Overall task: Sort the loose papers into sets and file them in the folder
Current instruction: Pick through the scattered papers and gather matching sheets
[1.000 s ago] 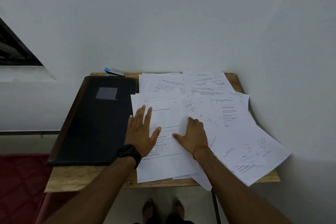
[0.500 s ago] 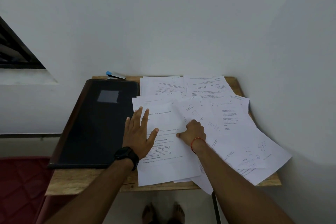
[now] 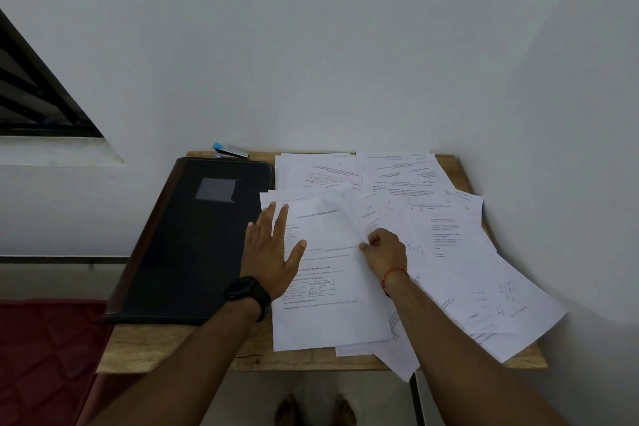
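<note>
Although both hands are on the heap, I judge the sorting barely begun: the loose papers (image 3: 446,245) lie fanned and overlapping across the right half of the small wooden table (image 3: 179,349), several corners hanging past its front and right edges, and I can see no squared-off set anywhere. The black folder (image 3: 193,245) lies closed and flat on the left half, just beside the sheets, with nothing filed in it as far as I can tell. A blue-tipped stapler (image 3: 230,151) sits behind it against the wall, untouched. My left hand (image 3: 271,258) is spread wide, palm down, pressing the left edge of the top sheet with the table printed on it (image 3: 321,287). My right hand (image 3: 385,252) is curled, fingertips pinching a sheet (image 3: 349,214) that bows up from the pile. Everything remains: separating, grouping, opening the folder, filing.
</note>
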